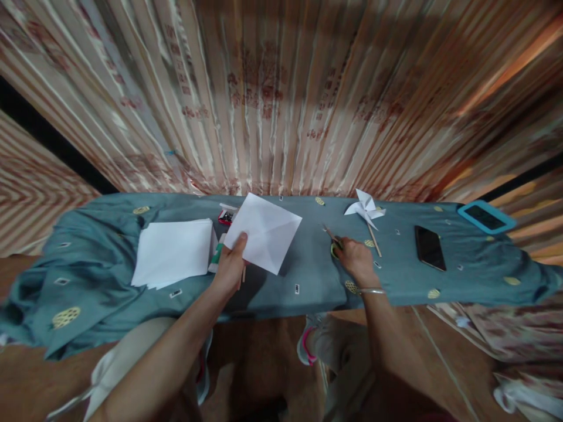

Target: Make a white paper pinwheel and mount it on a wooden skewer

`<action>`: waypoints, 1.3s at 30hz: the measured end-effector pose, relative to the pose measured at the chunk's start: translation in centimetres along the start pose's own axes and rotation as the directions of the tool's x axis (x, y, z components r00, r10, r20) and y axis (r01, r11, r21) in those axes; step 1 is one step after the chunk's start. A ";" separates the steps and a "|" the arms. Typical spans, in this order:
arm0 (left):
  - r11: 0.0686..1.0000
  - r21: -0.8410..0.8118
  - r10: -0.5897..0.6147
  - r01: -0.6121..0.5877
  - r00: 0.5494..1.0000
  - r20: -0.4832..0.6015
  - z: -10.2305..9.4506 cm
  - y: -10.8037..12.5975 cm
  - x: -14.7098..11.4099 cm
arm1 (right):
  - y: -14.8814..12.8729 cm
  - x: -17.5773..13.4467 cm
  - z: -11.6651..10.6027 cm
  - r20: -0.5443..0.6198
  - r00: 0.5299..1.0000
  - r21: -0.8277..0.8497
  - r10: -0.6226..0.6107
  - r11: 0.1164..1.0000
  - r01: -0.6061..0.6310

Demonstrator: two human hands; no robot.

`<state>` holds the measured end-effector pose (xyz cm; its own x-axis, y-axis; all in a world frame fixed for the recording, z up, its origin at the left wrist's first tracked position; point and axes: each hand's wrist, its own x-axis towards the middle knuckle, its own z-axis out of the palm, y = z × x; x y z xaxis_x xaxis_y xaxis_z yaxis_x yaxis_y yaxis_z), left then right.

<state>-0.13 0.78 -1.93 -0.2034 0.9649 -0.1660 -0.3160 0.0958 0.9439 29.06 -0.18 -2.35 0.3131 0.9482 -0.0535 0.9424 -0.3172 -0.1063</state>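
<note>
Striped curtains hang behind a teal cloth [97, 234]. At nine o'clock lies a paper stack [173, 252]. Just right, the left hand [229, 266] pinches a creased white square [267, 231]. At three o'clock, the right hand [358, 258] closes around scissors [333, 237], beside a pinwheel [366, 210] and a phone [430, 247].

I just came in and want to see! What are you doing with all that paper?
A person sits at a table with a blue cloth. The left hand holds up a creased white square of paper. The right hand rests on scissors lying on the cloth. A finished paper pinwheel lies just beyond, a stack of paper on the left, and a phone on the right.
</note>
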 end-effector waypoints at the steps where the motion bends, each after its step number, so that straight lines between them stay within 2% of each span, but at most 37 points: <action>1: 1.000 -0.027 0.001 -0.001 1.000 -0.005 0.0 0.3 0.1 | 0.1 -0.1 0.0 0.005 1.000 0.004 -0.013 1.000 0.013; 3: 0.995 -0.095 -0.001 -0.001 1.000 -0.027 0.1 1.1 0.3 | 0.3 -0.6 0.0 0.015 0.999 0.094 -0.028 0.995 0.026; 4: 0.993 -0.119 0.001 -0.006 0.999 -0.042 0.1 1.5 0.5 | 0.3 -0.8 0.0 0.029 0.999 0.204 -0.031 0.979 0.025; 5: 0.990 -0.138 0.004 -0.012 0.998 -0.060 0.1 1.9 0.6 | 0.1 -1.2 0.1 0.063 0.998 0.438 -0.025 0.899 -0.005; 6: 0.989 -0.149 0.010 -0.021 0.997 -0.077 0.1 2.2 0.7 | -0.2 -1.5 0.2 0.115 0.993 0.673 -0.033 0.738 -0.054; 7: 0.988 -0.151 0.020 -0.034 0.995 -0.093 0.1 2.4 0.8 | -0.8 -2.0 0.3 0.182 0.980 0.847 -0.086 0.519 -0.112; 8: 0.988 -0.148 0.032 -0.047 0.994 -0.106 0.0 2.6 0.9 | -1.5 -2.4 0.5 0.224 0.962 0.935 -0.156 0.312 -0.167; 9: 0.988 -0.142 0.043 -0.060 0.992 -0.118 -0.1 2.8 1.1 | -2.5 -2.9 0.6 0.253 0.943 0.963 -0.217 0.156 -0.222; 11: 0.987 -0.138 0.056 -0.076 0.988 -0.143 -0.4 2.9 1.5 | -4.5 -4.1 0.9 0.284 0.906 0.946 -0.315 -0.062 -0.319; 13: 0.983 -0.163 0.058 -0.084 0.986 -0.157 -0.6 3.1 1.9 | -6.3 -5.4 0.9 0.309 0.871 0.905 -0.382 -0.164 -0.393; 17: 0.962 -0.257 0.039 -0.089 0.980 -0.193 -0.5 4.0 2.3 | -7.8 -7.6 0.3 0.375 0.782 0.850 -0.498 -0.152 -0.505; 22: 0.945 -0.305 0.055 -0.122 0.975 -0.217 -0.2 4.7 2.5 | -7.6 -8.3 -1.1 0.394 0.736 0.806 -0.551 -0.178 -0.565; 27: 0.967 -0.207 0.110 -0.150 0.975 -0.192 -0.8 3.9 2.9 | -8.6 -8.1 -0.7 0.380 0.739 0.728 -0.556 -0.314 -0.610; 30: 0.980 -0.117 0.139 -0.159 0.977 -0.160 -1.3 3.2 3.0 | -9.3 -8.3 -0.1 0.389 0.749 0.719 -0.536 -0.332 -0.610; 33: 0.983 0.010 0.182 -0.183 0.966 -0.183 -1.6 3.1 3.0 | -9.6 -8.9 0.4 0.403 0.780 0.773 -0.479 -0.277 -0.570; 35: 0.978 0.082 0.203 -0.190 0.958 -0.203 -1.8 3.2 3.0 | -9.7 -9.4 0.5 0.372 0.799 0.831 -0.473 -0.215 -0.514; 37: 0.975 0.113 0.212 -0.192 0.956 -0.205 -1.8 3.5 3.0 | -9.8 -9.7 0.5 0.310 0.804 0.894 -0.508 -0.131 -0.427; 39: 0.974 0.109 0.216 -0.197 0.957 -0.195 -1.7 3.6 2.9 | -9.9 -9.9 0.6 0.252 0.787 0.944 -0.563 -0.036 -0.328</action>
<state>-3.48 3.49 0.53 -0.4431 0.8964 -0.0109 -0.1669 -0.0706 0.9834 16.57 -6.47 -1.35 -0.3138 0.9206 -0.2326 -0.2479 -0.3159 -0.9158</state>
